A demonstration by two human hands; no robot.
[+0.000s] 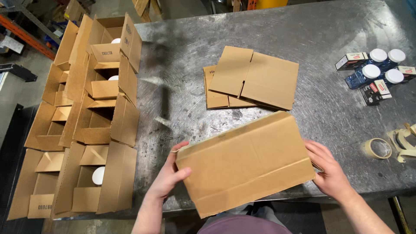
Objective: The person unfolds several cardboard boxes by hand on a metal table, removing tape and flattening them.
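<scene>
I hold a brown cardboard box [245, 162] over the near edge of the metal table [303, 34], tilted with its long side facing up. My left hand [171, 173] grips its left end, thumb on the top face. My right hand [330, 169] grips its right end. A stack of flattened cardboard boxes [253, 78] lies on the table beyond it.
Several open cardboard boxes [102, 121] stand in a column at the table's left edge, some with a white-lidded jar [99, 175] inside. White-capped blue bottles [375, 67] and small cartons sit at the far right. A tape roll [378, 148] and tape dispenser [405, 141] lie at right.
</scene>
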